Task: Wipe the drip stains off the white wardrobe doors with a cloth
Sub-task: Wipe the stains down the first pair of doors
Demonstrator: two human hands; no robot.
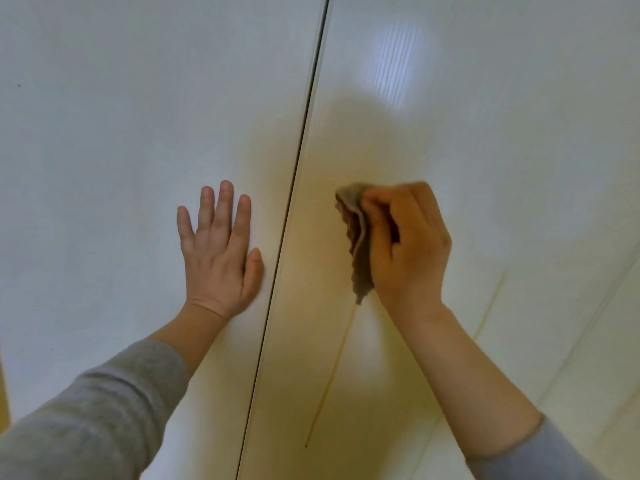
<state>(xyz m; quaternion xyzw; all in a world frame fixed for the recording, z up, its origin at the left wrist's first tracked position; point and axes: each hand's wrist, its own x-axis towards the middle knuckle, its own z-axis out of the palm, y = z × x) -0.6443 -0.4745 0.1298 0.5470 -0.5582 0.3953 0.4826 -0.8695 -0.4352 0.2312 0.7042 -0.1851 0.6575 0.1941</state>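
Two white wardrobe doors fill the view, the left door [104, 133] and the right door [502, 150], split by a dark gap [298, 174]. My left hand [218, 254] lies flat with straight fingers on the left door, close to the gap. My right hand [405, 244] grips a crumpled brownish cloth [358, 244] and holds it against the right door. A thin yellowish drip stain [332, 375] runs down from under the cloth. A second, fainter drip stain [491, 303] shows further right.
A bright patch of reflected light [394, 64] sits high on the right door. A small dark speck [19, 85] marks the left door at the far left. Grey sleeves cover both forearms at the bottom corners.
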